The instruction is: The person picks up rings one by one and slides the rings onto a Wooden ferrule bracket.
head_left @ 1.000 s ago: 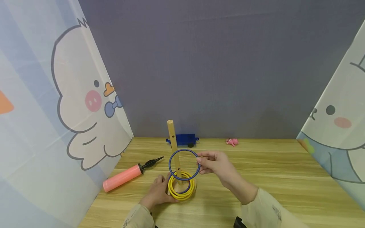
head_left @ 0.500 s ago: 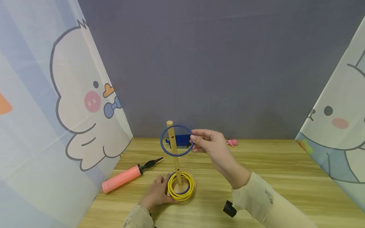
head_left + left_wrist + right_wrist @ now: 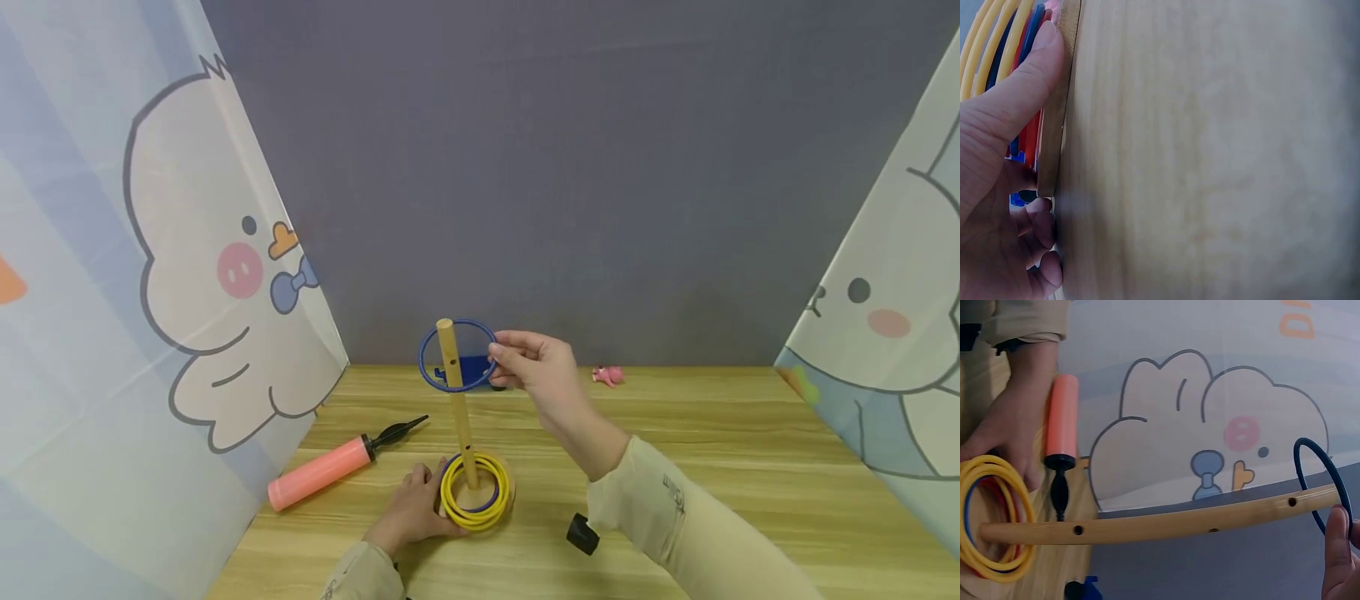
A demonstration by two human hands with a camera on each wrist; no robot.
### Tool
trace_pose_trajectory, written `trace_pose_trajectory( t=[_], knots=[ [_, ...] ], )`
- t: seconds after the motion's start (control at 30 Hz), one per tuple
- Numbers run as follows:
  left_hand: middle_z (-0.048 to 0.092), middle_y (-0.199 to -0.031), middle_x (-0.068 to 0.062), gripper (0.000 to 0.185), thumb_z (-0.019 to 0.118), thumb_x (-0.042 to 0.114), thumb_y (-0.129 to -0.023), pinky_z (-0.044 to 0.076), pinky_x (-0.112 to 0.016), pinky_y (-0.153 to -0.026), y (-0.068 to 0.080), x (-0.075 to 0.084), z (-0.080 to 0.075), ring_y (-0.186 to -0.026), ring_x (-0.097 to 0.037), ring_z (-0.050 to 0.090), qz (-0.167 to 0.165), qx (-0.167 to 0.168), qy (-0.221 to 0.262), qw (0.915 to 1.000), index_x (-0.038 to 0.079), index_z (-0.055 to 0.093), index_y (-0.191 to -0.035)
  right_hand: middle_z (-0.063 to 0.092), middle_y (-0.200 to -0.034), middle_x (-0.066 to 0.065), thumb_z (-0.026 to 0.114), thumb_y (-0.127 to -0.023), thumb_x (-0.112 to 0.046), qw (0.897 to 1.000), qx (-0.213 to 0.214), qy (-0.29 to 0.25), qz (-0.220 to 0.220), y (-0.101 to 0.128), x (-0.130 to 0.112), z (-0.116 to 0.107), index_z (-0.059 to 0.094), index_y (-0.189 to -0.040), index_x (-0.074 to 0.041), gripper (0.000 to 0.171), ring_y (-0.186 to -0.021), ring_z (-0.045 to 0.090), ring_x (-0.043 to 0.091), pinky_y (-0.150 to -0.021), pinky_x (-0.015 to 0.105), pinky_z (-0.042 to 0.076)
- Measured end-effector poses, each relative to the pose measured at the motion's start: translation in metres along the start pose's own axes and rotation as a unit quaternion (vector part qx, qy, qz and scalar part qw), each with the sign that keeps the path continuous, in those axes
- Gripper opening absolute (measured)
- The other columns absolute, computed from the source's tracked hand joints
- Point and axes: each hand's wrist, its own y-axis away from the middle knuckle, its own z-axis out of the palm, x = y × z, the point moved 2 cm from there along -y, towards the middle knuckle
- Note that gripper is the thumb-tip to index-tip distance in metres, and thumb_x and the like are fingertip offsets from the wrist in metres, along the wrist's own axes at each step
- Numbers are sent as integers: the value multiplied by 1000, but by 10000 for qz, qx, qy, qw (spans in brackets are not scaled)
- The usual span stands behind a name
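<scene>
A wooden post (image 3: 462,425) rises from a round wooden base (image 3: 512,493). My right hand (image 3: 536,367) pinches a thin blue ring (image 3: 461,389) by its right side, between thumb and fingers. In the right wrist view, the top end of the post passes through this blue ring (image 3: 1298,464). Down at the base, my left hand (image 3: 416,504) grips its left side, thumb along the rings and fingers at the edge. Several yellow rings (image 3: 476,525) lie stacked round the post's foot, with blue among them. The left wrist view also shows red rings (image 3: 1032,140) under the yellow ones.
An orange-pink hand pump (image 3: 318,475) with a black nozzle lies on the wood-grain table (image 3: 712,467) at left. Behind the post stands a blue toy wagon (image 3: 474,370), partly hidden. A small pink toy (image 3: 609,375) lies at the back right, before a grey backdrop (image 3: 600,167).
My right hand has raised the blue ring from low in front of the post up to its top, moving slightly left. My left hand stays at the base.
</scene>
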Motion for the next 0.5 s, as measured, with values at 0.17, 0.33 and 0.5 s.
trace_pose_trajectory(
  t=[0.17,0.33,0.5],
  knots=[
    [34,-96,-4,121,86,59,-60,32,-36,-72,-1,-1,0,-86,-21,35,40,26,-48,10000,0,33,-150,67,-84,8,63,-93,0,9992,-50,181,339,4,23,-6,64,-117,8,26,-65,64,14,-66,31,56],
    [34,-95,-4,120,87,58,-59,33,-37,-72,-2,0,0,-86,-21,35,60,53,-45,10000,-1,34,-150,67,-84,9,64,-93,0,9975,-52,301,637,9,56,-16,65,-114,10,24,-65,63,15,-65,30,56],
    [34,-95,-4,120,88,58,-58,33,-37,-71,-1,-1,1,-86,-22,35,33,106,28,9999,2,36,-150,67,-80,9,64,-93,-1,9946,-161,456,918,16,94,-25,64,-114,13,26,-62,63,13,-64,29,55]
  ],
)
